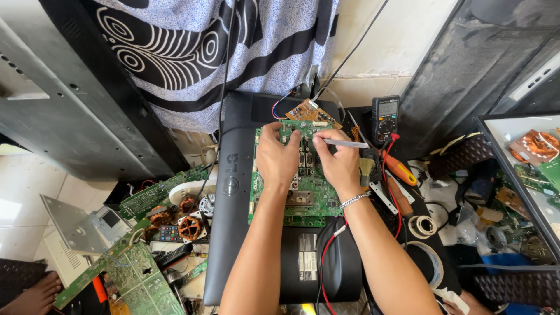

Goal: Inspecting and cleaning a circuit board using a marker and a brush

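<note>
head view, green circuit board (297,198) under both hands, left hand (277,157) pressing it, right hand (338,163) pinching perhaps tweezers (347,143)

The green circuit board (300,186) looks matt and studded with shiny metal parts; beneath it the black monitor back (233,233) is smooth plastic; above it hangs patterned cloth (233,52).

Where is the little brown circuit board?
In the head view, the small brown circuit board lies at the far edge of the green circuit board, beyond both hands, left of the multimeter.
</note>
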